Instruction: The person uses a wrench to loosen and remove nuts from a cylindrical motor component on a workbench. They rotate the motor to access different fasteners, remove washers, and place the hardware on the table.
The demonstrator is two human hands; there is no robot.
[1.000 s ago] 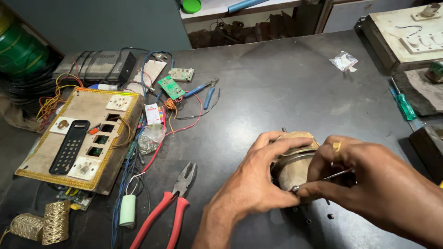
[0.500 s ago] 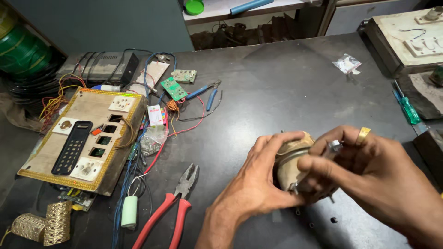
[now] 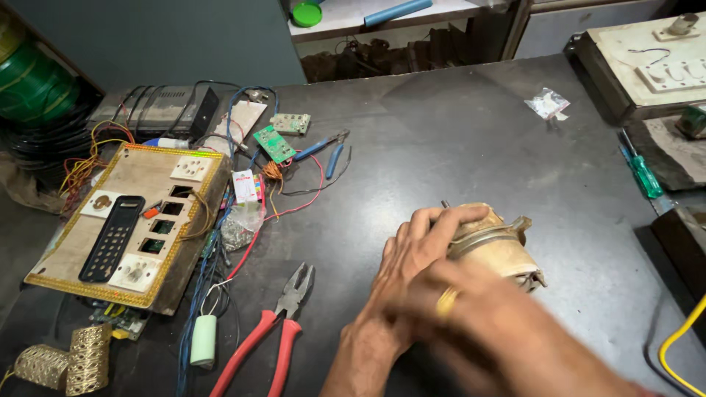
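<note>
Motor housing (image 3: 494,246), a dusty beige round part with a metal band around its middle and a small lug sticking out at the far right, lies on its side on the dark table (image 3: 456,140), near the right of the scene. Its surface looks grimy and worn, and a thin pin pokes up at its far left edge. The left hand (image 3: 419,254) wraps over its left end, fingers curled across the top, so it has a firm hold of it. The right hand (image 3: 478,316), blurred and wearing a gold ring, crosses in front of the left one at the near side; whether it grips anything I cannot tell. Containers are few: a small clear plastic bag (image 3: 548,103) lies far right on the table with little bits inside that are too small to make out, and a green lid (image 3: 306,13) sits on the far shelf. To the left, a wooden switch board (image 3: 129,220) holds white sockets and a black panel, with coloured wires trailing from it. Red pliers (image 3: 272,334) lie near the left hand, a white capacitor (image 3: 204,342) just left of them, green circuit boards (image 3: 274,143) farther off, and a green screwdriver (image 3: 641,169) at the right edge.
</note>
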